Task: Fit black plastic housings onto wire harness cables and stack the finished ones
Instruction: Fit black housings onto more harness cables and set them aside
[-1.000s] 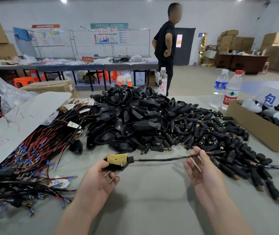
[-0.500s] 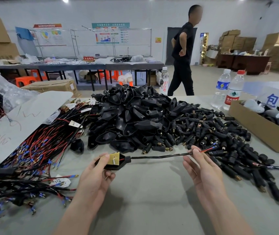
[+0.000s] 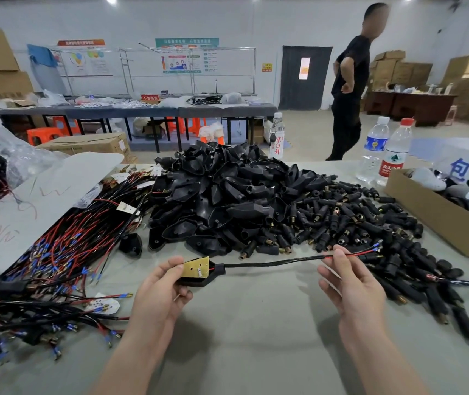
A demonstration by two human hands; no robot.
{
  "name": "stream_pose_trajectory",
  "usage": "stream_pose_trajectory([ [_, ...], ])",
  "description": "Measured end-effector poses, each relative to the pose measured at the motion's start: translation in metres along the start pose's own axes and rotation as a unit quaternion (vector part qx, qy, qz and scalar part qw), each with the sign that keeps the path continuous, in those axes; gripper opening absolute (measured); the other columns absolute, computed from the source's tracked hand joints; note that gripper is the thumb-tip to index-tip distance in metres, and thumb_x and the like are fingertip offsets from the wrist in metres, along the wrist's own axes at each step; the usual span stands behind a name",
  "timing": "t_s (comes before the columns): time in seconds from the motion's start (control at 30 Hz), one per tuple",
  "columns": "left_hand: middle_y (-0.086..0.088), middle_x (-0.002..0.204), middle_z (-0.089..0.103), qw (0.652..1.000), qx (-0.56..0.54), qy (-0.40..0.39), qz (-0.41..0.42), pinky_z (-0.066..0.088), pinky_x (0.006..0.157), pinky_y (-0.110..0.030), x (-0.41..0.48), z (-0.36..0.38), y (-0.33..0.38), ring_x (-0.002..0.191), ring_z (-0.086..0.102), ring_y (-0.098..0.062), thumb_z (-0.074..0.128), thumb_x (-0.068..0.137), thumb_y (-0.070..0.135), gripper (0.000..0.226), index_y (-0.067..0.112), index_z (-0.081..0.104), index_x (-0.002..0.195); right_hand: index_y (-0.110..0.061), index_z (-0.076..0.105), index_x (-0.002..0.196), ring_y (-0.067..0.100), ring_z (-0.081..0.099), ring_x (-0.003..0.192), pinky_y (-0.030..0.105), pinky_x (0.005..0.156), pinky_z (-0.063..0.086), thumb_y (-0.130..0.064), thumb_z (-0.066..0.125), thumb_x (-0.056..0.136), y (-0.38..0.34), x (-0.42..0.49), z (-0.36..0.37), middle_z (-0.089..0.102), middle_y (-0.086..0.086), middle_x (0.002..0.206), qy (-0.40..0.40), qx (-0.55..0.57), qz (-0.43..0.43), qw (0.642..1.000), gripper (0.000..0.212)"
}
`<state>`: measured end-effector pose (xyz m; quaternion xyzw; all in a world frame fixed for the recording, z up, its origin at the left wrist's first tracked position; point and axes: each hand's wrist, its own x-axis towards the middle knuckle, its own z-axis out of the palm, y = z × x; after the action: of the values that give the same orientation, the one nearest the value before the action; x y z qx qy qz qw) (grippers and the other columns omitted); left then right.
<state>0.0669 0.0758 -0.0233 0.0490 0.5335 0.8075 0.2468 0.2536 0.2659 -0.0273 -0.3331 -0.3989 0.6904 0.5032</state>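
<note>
Housing and cable are held just above the table, between both hands and in front of the pile of loose housings. The housing, with a yellow board seated in its open face, is gripped by the left hand, fingers curled beneath and thumb at the board's edge. The cable runs from the housing's neck to the right, where it is pinched between thumb and forefinger of the right hand, close to where the red wires leave the sleeve; the other fingers are loosely spread.

The assembly is judged light. The housing looks rigid and smooth, so it is best taken by its sides rather than by the board, whose small component could be bent. The cable is limp and sags slightly; it should be held on the sleeve, not on the thin wires or blue terminals, which could be pulled loose.
</note>
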Motion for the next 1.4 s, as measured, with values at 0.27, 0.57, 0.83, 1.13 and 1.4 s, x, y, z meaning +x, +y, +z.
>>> stream_pose_trajectory([
  [0.27,-0.005,0.080,0.068,0.997,0.044,0.053,0.042,0.047,0.062,-0.029,0.001,-0.001,-0.002,0.042,0.045,-0.006,0.049,0.101,0.004,0.023,0.015,0.068,0.096,-0.020,0.073,0.095,0.009,0.071,0.065,0.018,0.053,0.055,-0.029,0.064,0.096,0.001,-0.004,0.005,0.075,-0.005,0.075,-0.015,-0.043,-0.033,0.998,0.012],
  [0.57,-0.007,0.085,0.065,0.994,0.062,0.067,0.058,0.049,0.069,-0.032,-0.002,-0.002,0.000,0.043,0.045,-0.005,0.049,0.102,0.006,0.020,0.015,0.066,0.098,-0.022,0.070,0.095,0.017,0.073,0.067,0.020,0.053,0.055,-0.030,0.057,0.101,0.002,-0.009,0.008,0.076,0.003,0.077,-0.030,-0.077,-0.050,0.995,0.016],
  [0.83,-0.009,0.086,0.066,0.987,0.100,0.099,0.075,0.045,0.062,-0.030,0.008,-0.010,-0.005,0.046,0.044,-0.008,0.047,0.102,0.006,0.024,0.017,0.066,0.096,-0.016,0.063,0.102,0.021,0.075,0.066,0.021,0.051,0.056,-0.027,0.050,0.105,0.003,-0.014,0.011,0.076,0.009,0.073,-0.060,-0.078,-0.027,0.995,0.018],
  [1.13,-0.002,0.100,0.064,0.751,0.511,0.195,0.371,0.039,0.082,-0.036,-0.015,-0.009,-0.007,0.093,0.050,-0.023,0.052,0.094,0.008,0.018,0.010,0.065,0.106,-0.014,0.060,0.107,0.028,0.075,0.072,0.023,0.055,0.057,-0.030,0.046,0.105,0.011,-0.026,0.022,0.076,0.016,0.077,-0.142,-0.108,0.030,0.983,0.021],
  [1.4,0.021,0.102,0.069,0.765,0.481,-0.148,0.402,0.051,0.085,-0.034,-0.053,0.040,-0.045,0.095,0.064,-0.002,0.048,0.096,0.040,0.028,0.026,0.066,0.113,-0.012,0.067,0.102,0.022,0.074,0.066,0.024,0.056,0.057,-0.025,0.054,0.101,0.017,-0.039,0.035,0.076,0.011,0.075,-0.235,-0.130,0.054,0.962,0.018],
])
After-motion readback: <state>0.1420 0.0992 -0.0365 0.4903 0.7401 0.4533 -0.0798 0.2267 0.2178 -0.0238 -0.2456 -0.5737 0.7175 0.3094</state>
